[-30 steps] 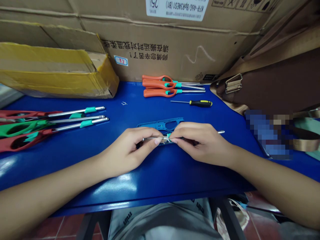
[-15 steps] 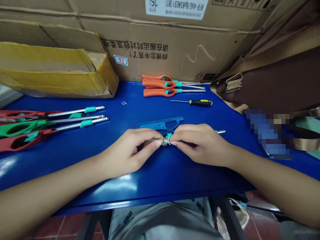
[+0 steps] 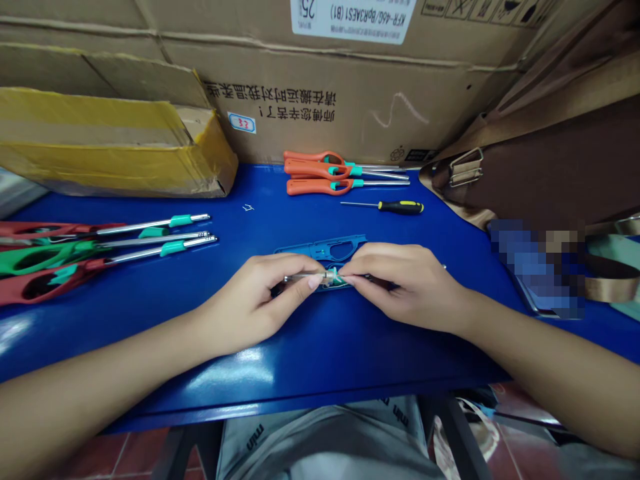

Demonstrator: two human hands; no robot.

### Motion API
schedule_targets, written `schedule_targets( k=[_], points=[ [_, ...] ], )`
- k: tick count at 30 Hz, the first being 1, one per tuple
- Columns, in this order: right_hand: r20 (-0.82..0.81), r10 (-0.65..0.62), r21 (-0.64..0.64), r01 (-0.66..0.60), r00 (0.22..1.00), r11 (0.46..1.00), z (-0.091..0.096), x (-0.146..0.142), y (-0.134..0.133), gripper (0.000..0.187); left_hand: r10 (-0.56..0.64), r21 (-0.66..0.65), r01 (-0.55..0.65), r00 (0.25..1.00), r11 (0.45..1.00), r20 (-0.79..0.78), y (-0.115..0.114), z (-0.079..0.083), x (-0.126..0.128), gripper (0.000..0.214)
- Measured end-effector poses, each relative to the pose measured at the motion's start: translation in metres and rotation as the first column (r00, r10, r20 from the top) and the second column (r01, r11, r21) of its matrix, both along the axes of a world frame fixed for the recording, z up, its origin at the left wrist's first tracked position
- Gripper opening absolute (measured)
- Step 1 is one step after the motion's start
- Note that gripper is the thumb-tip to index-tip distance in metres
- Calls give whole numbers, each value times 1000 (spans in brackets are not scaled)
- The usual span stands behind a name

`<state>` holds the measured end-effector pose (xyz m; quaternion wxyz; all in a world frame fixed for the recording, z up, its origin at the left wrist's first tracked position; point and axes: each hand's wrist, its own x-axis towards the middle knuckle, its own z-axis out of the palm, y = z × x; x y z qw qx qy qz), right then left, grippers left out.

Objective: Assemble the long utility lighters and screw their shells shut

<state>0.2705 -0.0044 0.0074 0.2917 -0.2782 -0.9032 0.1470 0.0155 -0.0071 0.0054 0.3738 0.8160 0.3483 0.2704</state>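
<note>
In the head view, my left hand (image 3: 273,293) pinches a small pale lighter part (image 3: 329,276) between thumb and forefinger. A thin metal-looking piece (image 3: 295,276) shows along that forefinger. My right hand (image 3: 413,283) is closed in a pinch just right of the part, its fingertips touching or nearly touching it; what they hold is too small to make out. A blue lighter casing half (image 3: 320,249) lies just beyond my hands. Below the fingertips another blue piece with green inside is mostly hidden.
Orange gas lighters (image 3: 315,187) and a black-and-yellow screwdriver (image 3: 401,207) lie toward the back. Red and green lighters (image 3: 55,252) lie at the left. Cardboard boxes (image 3: 270,100) stand behind, a brown bag (image 3: 550,160) at the right. Tiny white bits (image 3: 248,208) lie on the blue table (image 3: 240,373).
The fingertips and the pinched part have shifted slightly, and the thin metal-looking piece by my left forefinger shows more clearly. The turquoise piece between my hands stands up less.
</note>
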Motion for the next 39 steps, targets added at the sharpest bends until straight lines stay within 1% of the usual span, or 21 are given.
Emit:
schedule_targets(
  k=[8,20,26,32,39],
  points=[
    [-47,31,18,-30,998,999,-4,-2,1,16,-18,7,18,1000,1000,0,0,-2,0,25],
    [0,40,42,-40,999,998,-6,-1,1,16,-35,39,36,999,999,-13,0,-2,1,23],
    [-20,5,-7,-5,1000,1000,-3,2,2,14,-20,12,20,1000,1000,-23,2,-1,1,26],
    [2,19,2,-19,1000,1000,-1,2,3,16,-10,-5,10,1000,1000,-15,1,-1,1,26],
    [-32,26,21,-25,999,999,-4,0,3,15,-26,-12,26,1000,1000,6,2,-4,2,25]
  ],
)
